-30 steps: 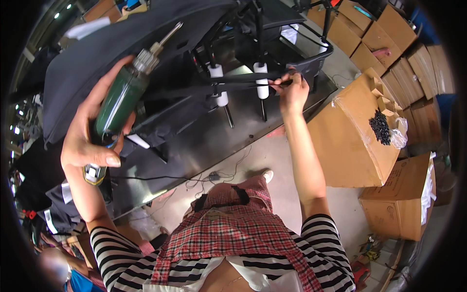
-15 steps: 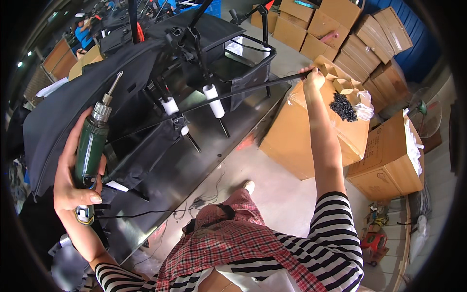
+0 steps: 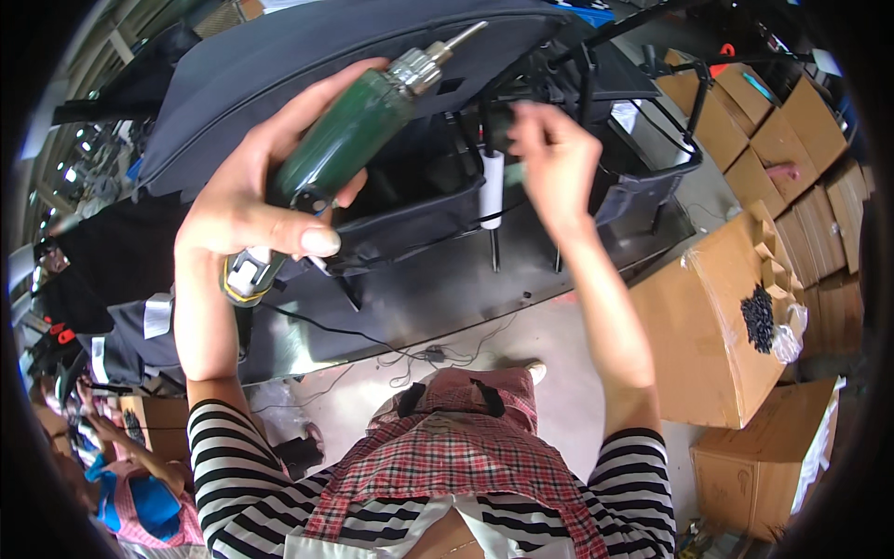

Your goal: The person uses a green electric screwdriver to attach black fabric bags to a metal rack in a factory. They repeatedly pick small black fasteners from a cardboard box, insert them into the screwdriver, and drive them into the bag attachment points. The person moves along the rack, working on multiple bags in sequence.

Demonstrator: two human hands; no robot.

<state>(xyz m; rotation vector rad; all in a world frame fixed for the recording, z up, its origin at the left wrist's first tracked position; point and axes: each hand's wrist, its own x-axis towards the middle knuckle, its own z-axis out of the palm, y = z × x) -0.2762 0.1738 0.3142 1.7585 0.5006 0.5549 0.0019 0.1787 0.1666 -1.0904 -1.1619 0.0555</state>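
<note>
Your left hand (image 3: 237, 210) is gripping a dark-green cylindrical screwdriver (image 3: 346, 138) over a black fabric-and-tube frame (image 3: 410, 219). Your right hand (image 3: 561, 170), drawn back inward, is curling near a white cylindrical sleeve (image 3: 492, 191), contents unclear; outward pull apparently pausing.

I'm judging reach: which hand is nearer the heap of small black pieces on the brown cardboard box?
Right. The right hand is apart from the heap, to its upper left in the picture; the left hand, holding the green cylindrical screwdriver, is farther left.
</note>
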